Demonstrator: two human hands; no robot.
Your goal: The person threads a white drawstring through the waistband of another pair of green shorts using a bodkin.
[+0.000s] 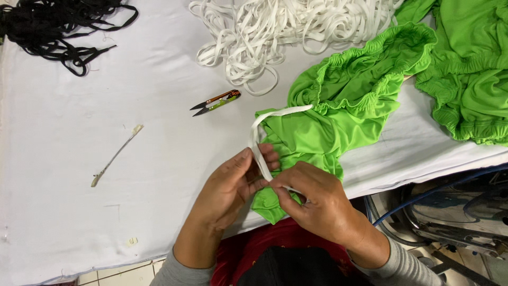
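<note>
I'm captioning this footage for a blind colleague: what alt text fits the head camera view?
Two bare hands, left hand and right hand, pinch a white elastic band at the edge of a bright green garment on a white table. Thread snips, a thin metal tool, and piles of white elastic and black cord lie beyond.

The white elastic band (263, 151) I hold is flat and narrow. It loops up from my fingers, bends over, and runs right into the gathered waistband of the bright green shorts (344, 100). My left hand (233, 185) and right hand (312, 198) pinch its lower end together. The shorts lie crumpled on the white tabletop (79, 148), one corner hanging over the near edge under my hands.
</note>
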